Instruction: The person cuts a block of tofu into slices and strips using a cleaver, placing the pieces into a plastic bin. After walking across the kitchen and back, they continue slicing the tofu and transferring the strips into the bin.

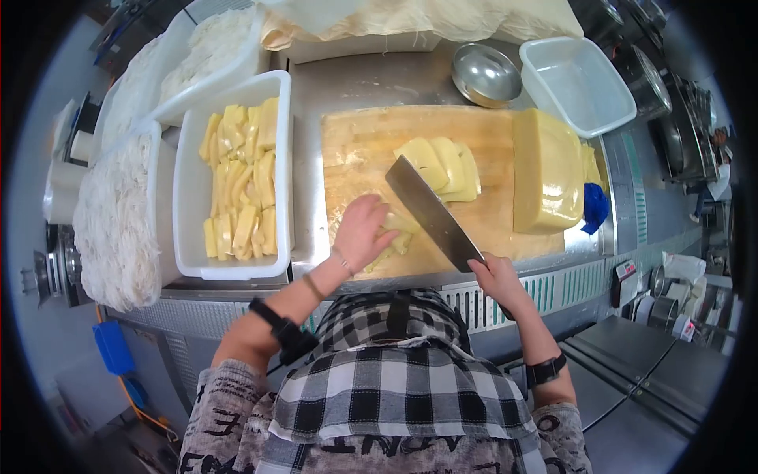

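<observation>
Two hands at the cutting board, both mine. Partly hidden: the small cut pieces beneath my left hand; thumb apart from its other fingers, but whether they grip or only rest there I cannot tell. The blue item is partly behind the yellow block, its material unclear. The beige cloth is cut off by the top edge.

Cleaver: over the board, between my left hand and the block. Long axis diagonal; blade end points away from me and leftward, handle toward me and right. My right hand has its fingers closed round the handle, covering much of it. The block's long axis runs away from me, at the board's right end.

Counts: cleaver, 1; block, 1; overlapping yellow slices, at least 3; steel bowl, 1; translucent bin, 1; white tub, 1, its yellow strips in three rows, too overlapped to count.
</observation>
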Demonstrator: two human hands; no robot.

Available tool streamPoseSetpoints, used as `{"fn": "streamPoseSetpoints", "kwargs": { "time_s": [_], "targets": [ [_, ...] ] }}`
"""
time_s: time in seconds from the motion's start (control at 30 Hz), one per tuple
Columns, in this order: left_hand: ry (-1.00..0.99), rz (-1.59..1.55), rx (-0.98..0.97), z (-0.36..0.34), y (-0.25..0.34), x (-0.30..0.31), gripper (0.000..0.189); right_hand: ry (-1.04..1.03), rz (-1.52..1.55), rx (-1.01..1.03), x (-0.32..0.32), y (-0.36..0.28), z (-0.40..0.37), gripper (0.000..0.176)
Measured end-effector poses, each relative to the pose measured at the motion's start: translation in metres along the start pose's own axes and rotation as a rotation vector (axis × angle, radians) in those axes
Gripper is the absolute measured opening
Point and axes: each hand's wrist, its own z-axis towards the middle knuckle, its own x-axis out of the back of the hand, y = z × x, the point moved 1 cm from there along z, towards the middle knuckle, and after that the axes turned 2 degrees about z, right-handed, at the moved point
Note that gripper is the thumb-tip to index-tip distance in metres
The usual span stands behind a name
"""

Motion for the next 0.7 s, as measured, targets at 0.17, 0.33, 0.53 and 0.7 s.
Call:
{"fn": "streamPoseSetpoints", "kwargs": {
  "time_s": [0.17, 0.33, 0.53, 0.7],
  "targets": [
    [0.128, -0.386, 0.815, -0.071, -0.013, 0.003, 0.037, -0.314, 0.342, -0.307, 0.011, 0.023, 0.036, 0.031],
    [0.264, -0.974, 1.391, -0.079, 0.004, -0.015, 0.037, -0.437, 0.453, -0.336, 0.018, 0.044, 0.065, 0.028],
    [0.326, -1.008, 1.324, -0.049, 0.013, -0.023, 0.046, -0.569, 0.547, -0.391, 0.02, 0.064, 0.084, 0.029],
    [0.423, -0.956, 1.346, -0.024, 0.027, -0.019, 0.041, -0.777, 0.6, -0.445, 0.003, 0.066, 0.083, 0.028]
  ]
}}
